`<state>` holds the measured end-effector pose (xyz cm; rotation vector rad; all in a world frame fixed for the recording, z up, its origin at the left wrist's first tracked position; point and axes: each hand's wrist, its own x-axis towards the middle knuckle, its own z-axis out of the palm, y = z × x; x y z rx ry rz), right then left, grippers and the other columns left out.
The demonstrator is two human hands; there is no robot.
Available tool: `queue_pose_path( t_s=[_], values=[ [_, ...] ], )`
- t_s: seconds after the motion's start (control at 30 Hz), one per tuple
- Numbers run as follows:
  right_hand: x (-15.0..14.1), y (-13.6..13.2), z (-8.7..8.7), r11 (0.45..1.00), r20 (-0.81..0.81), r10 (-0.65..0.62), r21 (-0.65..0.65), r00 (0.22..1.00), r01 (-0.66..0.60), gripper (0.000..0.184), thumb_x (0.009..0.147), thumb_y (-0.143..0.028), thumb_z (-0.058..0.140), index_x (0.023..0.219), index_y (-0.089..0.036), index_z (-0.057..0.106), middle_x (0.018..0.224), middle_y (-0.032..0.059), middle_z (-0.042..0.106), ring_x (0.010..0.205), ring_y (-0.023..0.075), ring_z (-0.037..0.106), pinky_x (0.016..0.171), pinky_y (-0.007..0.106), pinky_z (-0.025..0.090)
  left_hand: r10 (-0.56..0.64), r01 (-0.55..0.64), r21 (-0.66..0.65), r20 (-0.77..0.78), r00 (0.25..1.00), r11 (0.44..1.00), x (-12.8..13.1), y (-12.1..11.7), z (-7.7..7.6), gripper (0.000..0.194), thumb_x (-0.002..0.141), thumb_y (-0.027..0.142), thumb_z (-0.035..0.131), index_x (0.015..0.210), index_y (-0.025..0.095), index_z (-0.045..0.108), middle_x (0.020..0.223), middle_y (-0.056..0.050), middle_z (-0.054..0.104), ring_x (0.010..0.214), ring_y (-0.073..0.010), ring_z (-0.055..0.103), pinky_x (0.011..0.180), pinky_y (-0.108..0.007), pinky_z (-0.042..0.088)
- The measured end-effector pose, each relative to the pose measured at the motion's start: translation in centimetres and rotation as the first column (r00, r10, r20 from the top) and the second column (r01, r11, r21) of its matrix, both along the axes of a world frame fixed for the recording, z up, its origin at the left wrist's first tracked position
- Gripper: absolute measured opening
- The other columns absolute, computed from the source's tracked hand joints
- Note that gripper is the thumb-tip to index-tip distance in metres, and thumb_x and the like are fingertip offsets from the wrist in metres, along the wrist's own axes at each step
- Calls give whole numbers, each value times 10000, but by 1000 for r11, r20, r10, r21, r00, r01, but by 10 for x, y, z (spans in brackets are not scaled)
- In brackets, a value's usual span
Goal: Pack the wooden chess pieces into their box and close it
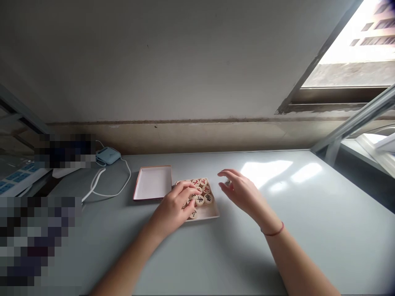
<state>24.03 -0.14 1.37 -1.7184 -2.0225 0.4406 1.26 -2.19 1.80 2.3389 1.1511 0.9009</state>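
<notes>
A shallow white box tray stands on the desk, with several round wooden xiangqi pieces in rows inside it, marked in red and black characters. My left hand reaches over the tray's left side. Its thumb and forefinger are around one piece, and the hand hides some of the others. Right of the tray, my right hand is above the desk, thumb and fingers apart. Between them a small round piece shows in part; whether the fingers touch it I cannot tell. The box lid lies inside-up to the left.
A grey desk runs up to the wall. At the back left are a pale blue device, a white cable and a power strip. A metal frame post rises at the right, below a window.
</notes>
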Motion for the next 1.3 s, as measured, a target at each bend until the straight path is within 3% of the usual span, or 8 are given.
queue_pose_path(
  t_s=[0.13, 0.23, 0.33, 0.47, 0.77, 0.97, 1.13, 1.3],
  values=[
    [10, 6, -9, 995, 190, -53, -71, 980, 68, 323, 848, -124, 430, 1104, -177, 619, 1162, 100, 613, 685, 144, 618, 670, 298, 484, -48, 46, -60, -24, 999, 997, 0, -1, 0, 258, 841, 84, 487, 1021, 240, 587, 1096, -39, 580, 1033, -154, 597, 845, -262, 526],
    [9, 6, -8, 992, 232, -28, -116, 972, 57, 361, 819, -52, 406, 1066, -169, 643, 1028, 90, 658, 780, 172, 627, 668, 274, 469, -134, 132, -88, -11, 991, 987, 3, -2, -1, 190, 839, 116, 549, 986, 229, 589, 1063, -17, 623, 943, -133, 615, 830, -258, 517],
    [10, 5, -6, 993, 228, -24, -107, 973, 50, 389, 801, -34, 391, 1064, -179, 638, 1051, 79, 653, 763, 162, 621, 649, 263, 457, -193, 191, -87, -18, 981, 978, 6, -3, -2, 115, 821, 167, 634, 912, 217, 586, 990, 8, 678, 950, -145, 606, 883, -296, 476],
    [15, 5, -5, 992, 229, -63, -92, 971, 86, 392, 782, -33, 398, 1054, -198, 627, 1176, 54, 612, 679, 127, 604, 619, 257, 441, -175, 167, -100, -77, 982, 981, 11, -5, -6, 106, 796, 186, 675, 841, 212, 583, 978, 20, 704, 958, -157, 606, 909, -323, 429],
    [21, 10, -12, 984, 290, -27, -160, 957, 76, 400, 742, 30, 395, 980, -183, 636, 1057, 62, 642, 839, 157, 623, 644, 226, 424, -145, 142, -32, -144, 979, 989, 13, -4, -15, 90, 794, 213, 669, 800, 206, 580, 955, 17, 696, 919, -162, 601, 884, -319, 401],
    [23, 12, -14, 985, 276, -18, -159, 961, 64, 367, 798, 1, 381, 987, -169, 646, 956, 73, 657, 786, 157, 632, 642, 236, 438, -137, 138, -6, -199, 970, 990, 10, -4, -14, 74, 797, 255, 675, 839, 216, 628, 957, 12, 672, 912, -164, 577, 860, -316, 414],
    [16, 8, -2, 992, 132, 11, -124, 991, 5, 264, 879, -166, 420, 1032, -202, 632, 864, 51, 682, 775, 177, 633, 641, 271, 471, -138, 147, 16, -253, 957, 989, 7, -2, -12, 96, 792, 296, 693, 868, 238, 690, 1003, 0, 652, 947, -177, 558, 883, -339, 407],
    [7, -1, 11, 982, -250, 79, -146, 965, -118, 191, 828, -361, 548, 919, -219, 638, 833, 28, 702, 732, 164, 656, 679, 289, 530, -160, 161, -25, -320, 934, 987, 6, -3, -9, 114, 790, 322, 700, 832, 217, 690, 1034, -17, 640, 983, -203, 543, 872, -372, 407]
  ],
)
